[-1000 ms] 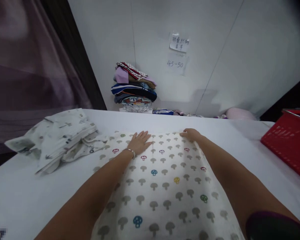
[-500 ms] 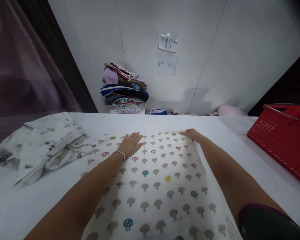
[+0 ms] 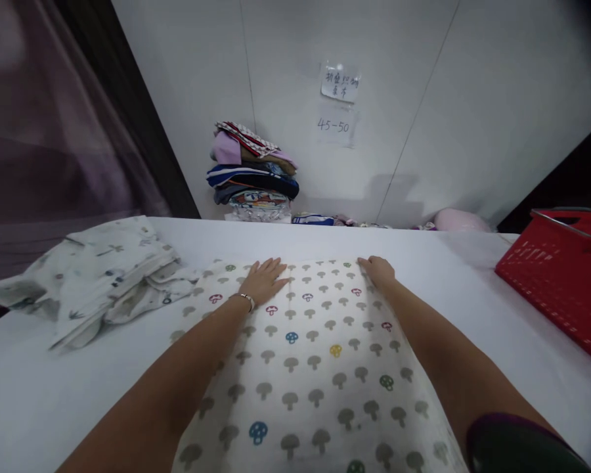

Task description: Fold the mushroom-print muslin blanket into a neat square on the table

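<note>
A white cloth printed with grey and a few coloured mushrooms lies spread over the white table, running down to the bottom of the view. My left hand rests flat on its far part, fingers stretched out, with a bracelet at the wrist. At the cloth's far right corner, my right hand is closed, thumb and fingers pinching the edge. To the left is a crumpled white cloth with a plant-like print, close to the mushroom cloth's left edge.
A red plastic basket with a metal handle stands at the right. Behind the table's far edge rises a stack of folded fabrics, with a pink bundle farther right. Handwritten paper signs hang on the wall. A curtain hangs at left.
The view has shifted slightly, so things appear a little farther right. Both hands keep nearly the same places on the mushroom cloth; the right still holds its corner.
</note>
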